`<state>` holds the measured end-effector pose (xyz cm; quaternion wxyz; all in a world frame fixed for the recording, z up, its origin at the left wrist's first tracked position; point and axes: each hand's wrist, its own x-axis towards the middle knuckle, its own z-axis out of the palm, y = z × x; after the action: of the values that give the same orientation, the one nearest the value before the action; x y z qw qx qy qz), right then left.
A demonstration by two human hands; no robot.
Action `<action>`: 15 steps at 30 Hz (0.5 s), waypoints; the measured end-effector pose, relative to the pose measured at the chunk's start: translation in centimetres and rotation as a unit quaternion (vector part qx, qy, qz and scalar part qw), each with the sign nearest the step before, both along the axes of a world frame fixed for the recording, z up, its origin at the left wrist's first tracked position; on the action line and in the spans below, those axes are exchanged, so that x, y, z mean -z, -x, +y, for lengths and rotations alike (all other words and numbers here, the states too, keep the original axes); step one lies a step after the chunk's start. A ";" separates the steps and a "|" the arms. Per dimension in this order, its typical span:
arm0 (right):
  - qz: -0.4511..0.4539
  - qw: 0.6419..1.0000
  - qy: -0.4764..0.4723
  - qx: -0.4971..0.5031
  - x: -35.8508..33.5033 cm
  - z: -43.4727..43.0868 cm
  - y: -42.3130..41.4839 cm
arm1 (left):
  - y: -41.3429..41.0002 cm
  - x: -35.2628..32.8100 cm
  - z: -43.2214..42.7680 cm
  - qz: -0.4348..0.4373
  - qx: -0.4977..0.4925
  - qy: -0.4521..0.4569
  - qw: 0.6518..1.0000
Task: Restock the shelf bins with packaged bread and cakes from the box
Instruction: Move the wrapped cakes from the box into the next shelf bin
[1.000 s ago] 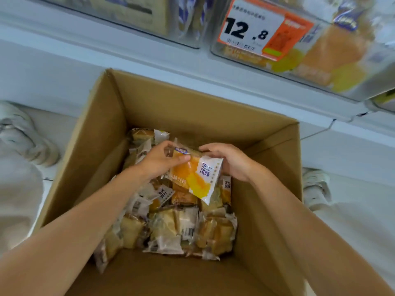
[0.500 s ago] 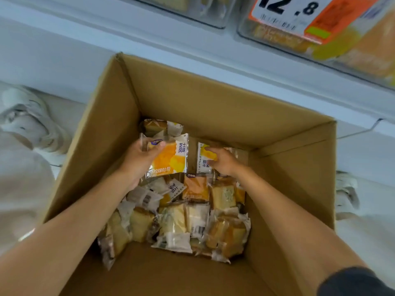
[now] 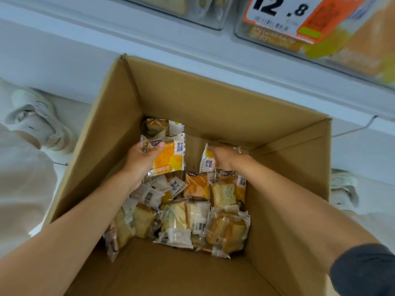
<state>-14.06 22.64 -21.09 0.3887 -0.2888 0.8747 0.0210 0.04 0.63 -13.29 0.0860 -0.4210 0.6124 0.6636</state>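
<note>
An open cardboard box (image 3: 213,103) stands on the floor below the shelf, with several packaged breads and cakes (image 3: 188,218) piled in its bottom. My left hand (image 3: 143,161) grips an orange-and-white bread packet (image 3: 171,157), lifted above the pile near the box's left wall. My right hand (image 3: 224,155) reaches down at the far side of the box and its fingers curl round a second orange-and-white packet (image 3: 207,162) that still lies at the pile's edge. Clear shelf bins (image 3: 320,45) with packaged cakes hang above the box.
A white and orange price tag reading 12.8 (image 3: 286,16) sits on the right bin's front. A white shelf ledge (image 3: 192,58) runs between bins and box. White shoes (image 3: 36,122) and light trousers flank the box left and right (image 3: 344,189).
My left hand took over the packet both hands had held and moved it left. My right hand let go, reached deeper and closed round a second packet. The view shifted down and right.
</note>
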 end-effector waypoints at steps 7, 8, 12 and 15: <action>-0.058 0.989 0.074 0.114 0.0 1.2 0.3 | -0.1 -0.3 0.3 0.007 -0.018 0.005 1.000; -0.065 0.986 0.080 0.132 0.9 0.8 0.4 | 0.0 0.0 0.3 0.007 -0.021 0.006 1.000; -0.047 0.984 0.039 0.170 4.0 -0.2 0.9 | 0.3 1.4 0.3 -0.001 -0.028 0.003 1.000; -0.015 0.990 0.003 0.138 4.0 -0.6 0.9 | 0.3 2.0 0.1 -0.008 -0.025 -0.001 1.000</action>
<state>-14.99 22.03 -25.06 0.4002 -0.1667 0.9002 -0.0399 -0.25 0.77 -15.26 0.0745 -0.4417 0.6004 0.6625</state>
